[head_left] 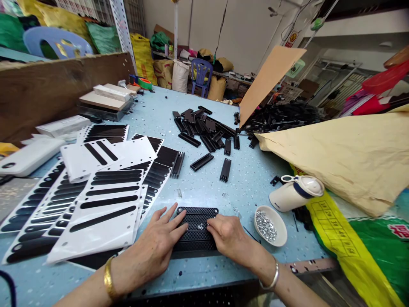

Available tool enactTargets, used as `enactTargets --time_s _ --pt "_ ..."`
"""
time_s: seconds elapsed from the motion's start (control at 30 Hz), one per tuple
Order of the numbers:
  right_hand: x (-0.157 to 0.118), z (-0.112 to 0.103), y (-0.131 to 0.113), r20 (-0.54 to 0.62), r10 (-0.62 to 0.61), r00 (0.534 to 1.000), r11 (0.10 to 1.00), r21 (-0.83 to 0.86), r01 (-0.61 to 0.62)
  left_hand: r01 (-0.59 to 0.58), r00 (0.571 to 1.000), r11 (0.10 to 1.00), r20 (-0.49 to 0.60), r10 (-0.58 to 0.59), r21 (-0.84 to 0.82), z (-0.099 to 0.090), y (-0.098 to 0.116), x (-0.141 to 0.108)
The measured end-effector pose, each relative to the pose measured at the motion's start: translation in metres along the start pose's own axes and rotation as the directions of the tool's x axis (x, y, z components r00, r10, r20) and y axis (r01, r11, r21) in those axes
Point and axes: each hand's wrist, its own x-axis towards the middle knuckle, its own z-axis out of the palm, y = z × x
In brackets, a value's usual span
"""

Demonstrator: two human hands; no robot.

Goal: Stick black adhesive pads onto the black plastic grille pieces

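Bench: light blue with specks, running under the work from the near edge to the far end (255,170).
Brown paper: a large creased sheet (345,153) on the right, partly over the yellow and green sack (335,230).
Printed sheets: white, with long black strips (105,209), overlapping one another on the left of the bench.
Tan board: standing tilted (271,81) at the far right.
Black parts: ribbed, slim pieces in a loose heap (207,128) beyond the hands, with a few lying apart nearer the person.
Left hand: fingers apart (162,234), fingertips touching the left side of the black block; a gold bangle (109,279) is on the wrist.
Right hand: thumb and forefinger together (230,234) at the block's right side; whether anything small is between them, I cannot tell. A silver bangle (273,277) is on the wrist.
Black block: flat on the bench near its front edge, between the hands, with a patterned top (194,245).
Mug: cream with a dark band, lidded (289,196), just beyond the bowl.
Bowl: white (281,239), right of the right hand.
Metal pieces: small and shiny (266,225), heaped in the bowl.
Small rings: a little cluster (200,227) on top of the block.
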Motion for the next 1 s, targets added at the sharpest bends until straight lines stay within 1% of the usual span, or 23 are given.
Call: enactTargets --time_s 0.07,0.17,0.27,0.33,0.43,0.5,0.6,0.73,0.87,1.0 --pt "-0.003 0.001 0.001 -0.009 0.022 1.000 0.999 0.029 -0.021 0.005 0.999 1.000 -0.034 -0.006 -0.024 0.002 -0.001 -0.002" --pt "-0.004 0.002 0.003 -0.053 0.045 0.998 0.998 0.053 -0.042 0.011 0.996 0.999 -0.087 -0.014 -0.032 0.005 -0.001 -0.005" --pt "-0.007 0.000 0.004 -0.094 0.024 0.995 0.998 0.068 -0.018 -0.002 0.997 1.000 -0.079 0.003 0.009 0.009 0.001 -0.009" --pt "-0.011 -0.002 0.003 -0.101 -0.022 0.995 0.998 0.048 0.027 0.002 0.998 0.999 -0.059 0.001 0.042 0.012 0.002 -0.011" --pt "-0.016 -0.002 0.001 -0.054 -0.107 0.993 0.994 -0.038 0.105 0.024 0.998 0.996 -0.055 -0.019 0.082 0.016 0.004 -0.012" --pt "-0.019 -0.003 -0.001 -0.025 -0.133 0.991 0.987 -0.097 0.130 0.029 0.998 0.995 -0.055 -0.024 0.100 0.018 0.005 -0.012" --pt "-0.023 -0.008 -0.002 0.022 -0.143 0.989 0.972 -0.187 0.145 0.023 0.997 0.993 -0.074 -0.015 0.113 0.019 0.004 -0.013" --pt "-0.033 -0.015 0.002 0.109 -0.136 0.985 0.939 -0.303 0.163 0.029 0.992 0.991 -0.128 -0.012 0.133 0.022 -0.006 -0.017" --pt "-0.043 -0.016 0.006 0.144 -0.125 0.982 0.915 -0.365 0.171 0.038 0.990 0.989 -0.140 -0.017 0.145 0.025 -0.016 -0.024" --pt "-0.042 -0.016 0.000 0.233 -0.137 0.963 0.881 -0.415 0.226 0.061 0.988 0.992 -0.150 -0.044 0.114 0.025 -0.020 -0.030"
